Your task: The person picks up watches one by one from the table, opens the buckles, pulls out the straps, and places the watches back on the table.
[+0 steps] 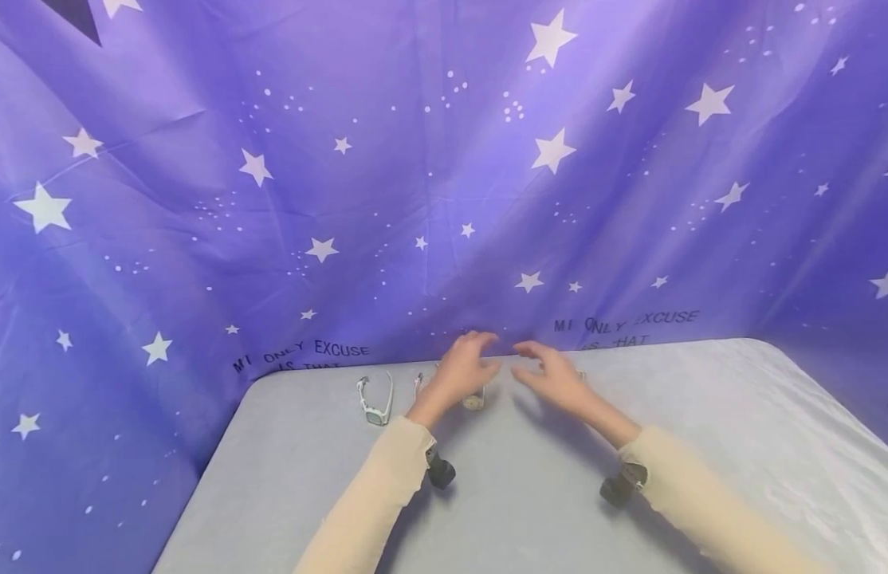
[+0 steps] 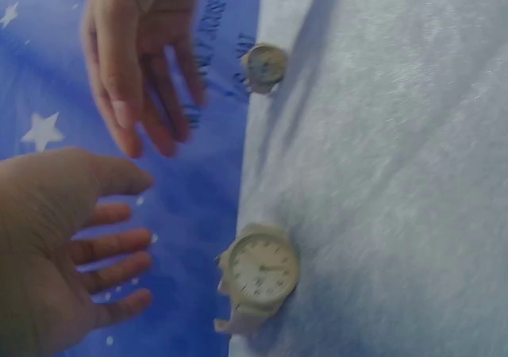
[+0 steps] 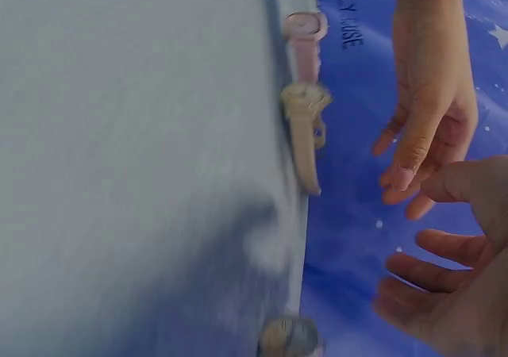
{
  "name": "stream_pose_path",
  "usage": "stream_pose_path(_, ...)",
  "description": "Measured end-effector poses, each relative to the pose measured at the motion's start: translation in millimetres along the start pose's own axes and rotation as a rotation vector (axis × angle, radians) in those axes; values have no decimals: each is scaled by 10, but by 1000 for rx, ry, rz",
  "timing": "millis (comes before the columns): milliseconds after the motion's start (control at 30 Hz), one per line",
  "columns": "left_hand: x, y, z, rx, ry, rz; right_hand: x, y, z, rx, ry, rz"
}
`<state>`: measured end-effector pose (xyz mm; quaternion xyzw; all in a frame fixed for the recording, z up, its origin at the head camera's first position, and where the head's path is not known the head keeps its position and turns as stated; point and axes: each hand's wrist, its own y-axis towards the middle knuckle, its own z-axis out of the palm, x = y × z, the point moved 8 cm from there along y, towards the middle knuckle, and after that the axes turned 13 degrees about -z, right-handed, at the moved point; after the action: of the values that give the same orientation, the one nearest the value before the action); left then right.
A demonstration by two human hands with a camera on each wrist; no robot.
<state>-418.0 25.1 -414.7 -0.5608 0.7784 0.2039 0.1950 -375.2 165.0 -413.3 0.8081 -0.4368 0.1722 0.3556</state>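
My left hand [image 1: 454, 371] and right hand [image 1: 555, 379] hover near the table's far edge, fingertips facing each other across a small gap. Both have relaxed, slightly bent fingers and hold nothing. Under the left hand lies a beige wristwatch [image 1: 474, 402], its cream dial [image 2: 263, 268] clear in the left wrist view. Left of it come a pink watch [image 3: 305, 26], mostly covered by the hand in the head view, and a white watch with a greenish face [image 1: 375, 415]. Another round-faced watch [image 2: 266, 67] lies by the right hand, which mostly hides it in the head view.
A grey cloth covers the table [image 1: 523, 502]. Right behind its far edge hangs a purple-blue curtain [image 1: 430, 175] with white stars and lettering. Dark camera mounts [image 1: 440, 469] are strapped at both wrists, below the beige sleeves [image 1: 372, 494].
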Motion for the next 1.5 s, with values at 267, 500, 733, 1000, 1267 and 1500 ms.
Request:
stream_pose_path(267, -257, -24, 228, -58, 194, 179, -58, -221, -242, -70, -361, -109)
stream_pose_path(500, -432, -12, 328, -69, 318, 285, -207, -395, -391, -89, -514, -136)
stream_pose_path(733, -555, 37, 390, -33, 409, 360, -336, -492, -458, -30, -571, -65)
stream_pose_path(1000, -576, 172, 606, 74, 517, 323, -505, -573, -416, 69, -568, 42)
stream_pose_path(1267, -617, 223, 827, 80, 532, 344, -578, -632, -374, 94, -546, 53)
stream_pose_path(1500, -658, 251, 929, 114, 539, 361, -601, -629, -331, 129, -571, 58)
